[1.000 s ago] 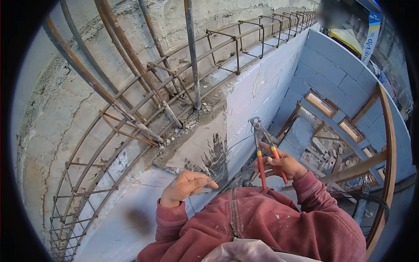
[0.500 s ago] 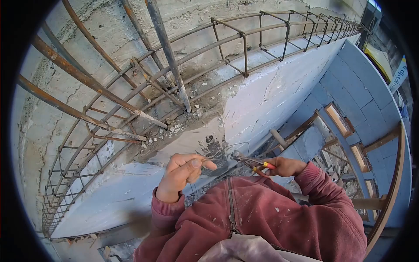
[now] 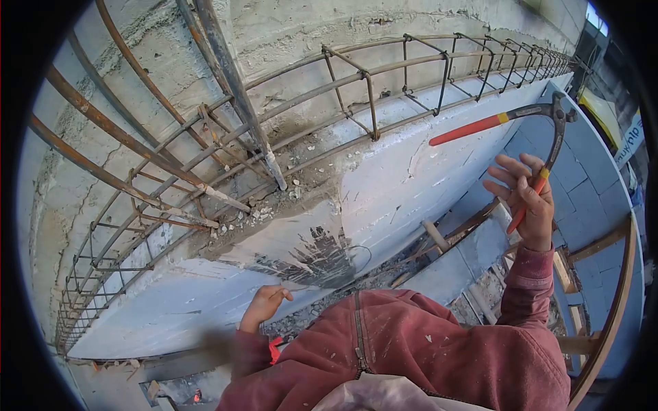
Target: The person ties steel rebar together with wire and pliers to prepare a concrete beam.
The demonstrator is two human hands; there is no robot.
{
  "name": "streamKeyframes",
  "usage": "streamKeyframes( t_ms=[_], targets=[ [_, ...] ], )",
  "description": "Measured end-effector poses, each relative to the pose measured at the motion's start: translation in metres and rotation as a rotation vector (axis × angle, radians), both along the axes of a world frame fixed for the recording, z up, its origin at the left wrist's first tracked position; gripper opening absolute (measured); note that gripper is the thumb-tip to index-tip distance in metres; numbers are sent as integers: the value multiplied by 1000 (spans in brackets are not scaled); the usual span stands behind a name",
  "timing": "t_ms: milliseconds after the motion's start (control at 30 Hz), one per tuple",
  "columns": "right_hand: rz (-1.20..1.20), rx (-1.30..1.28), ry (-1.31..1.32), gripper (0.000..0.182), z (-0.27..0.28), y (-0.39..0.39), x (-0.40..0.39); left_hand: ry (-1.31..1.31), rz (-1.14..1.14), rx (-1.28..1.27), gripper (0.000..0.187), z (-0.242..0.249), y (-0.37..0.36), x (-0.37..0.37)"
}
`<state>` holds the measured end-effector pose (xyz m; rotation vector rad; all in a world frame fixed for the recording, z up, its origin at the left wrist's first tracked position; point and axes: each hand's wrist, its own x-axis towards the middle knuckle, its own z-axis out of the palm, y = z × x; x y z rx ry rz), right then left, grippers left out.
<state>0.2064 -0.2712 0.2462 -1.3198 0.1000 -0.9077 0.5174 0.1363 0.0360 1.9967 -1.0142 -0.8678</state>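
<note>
My right hand [image 3: 526, 198] is raised on the right, gripping one handle of the end-cutting pincers [image 3: 558, 123]. Their red-and-yellow handles are spread wide, and the other handle points left, out of my palm. Several of my right fingers are loosely extended. Low in front of my jacket, my left hand [image 3: 264, 306] has its fingers curled together; whether anything thin is pinched there is hidden. Beyond it stands a white board [image 3: 226, 281] with a dark, streaky grey patch [image 3: 322, 257]. A thin wire loop [image 3: 369, 257] shows beside that patch.
A curved rebar cage [image 3: 370, 103] runs along the top of the white boards against a rough concrete wall [image 3: 295, 27]. Thick rusty bars [image 3: 123, 130] slant in at upper left. Rubble lies at their feet. Blue-grey curved boards [image 3: 582, 164] with timber braces [image 3: 617, 288] stand at right.
My right hand has swung up and right with the pincers, whose handles are now spread apart. My left hand has dropped lower and away from the pincers.
</note>
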Motion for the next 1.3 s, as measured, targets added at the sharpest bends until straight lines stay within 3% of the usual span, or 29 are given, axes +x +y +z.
streamKeyframes(
  t_ms=[100,233,433,533,667,767,867,900,1000,1033,1167,1267,1300],
  targets=[
    [-180,-207,-99,43,44,-16,14,306,116,174,26,22,-1,-19],
    [-216,-418,-160,42,100,-46,41,225,70,43,26,38,-19,-34],
    [105,-500,-188,46,162,-65,105,267,58,-3,26,36,-20,-43],
    [214,-416,-56,43,155,-60,128,308,97,8,26,39,-17,-47],
    [168,-406,24,44,138,-52,151,382,129,-17,26,38,-15,-54],
    [317,-412,-110,41,147,-64,160,394,120,3,26,40,-11,-58],
    [247,-506,-197,38,165,-63,171,383,102,-20,26,50,-20,-60],
    [130,-426,-169,36,166,-50,172,376,96,-37,26,52,-22,-61],
    [288,-361,23,32,152,-68,162,365,91,-69,25,42,-21,-55],
    [109,-279,120,26,142,-49,159,287,108,-109,24,45,-24,-55],
    [14,-165,451,10,94,-32,155,82,189,-272,22,68,-40,-57],
    [-258,-157,430,13,66,-25,147,34,265,-301,22,91,-51,-56],
    [-406,-380,639,24,55,-34,135,32,269,-313,23,93,-52,-54]
  ],
)
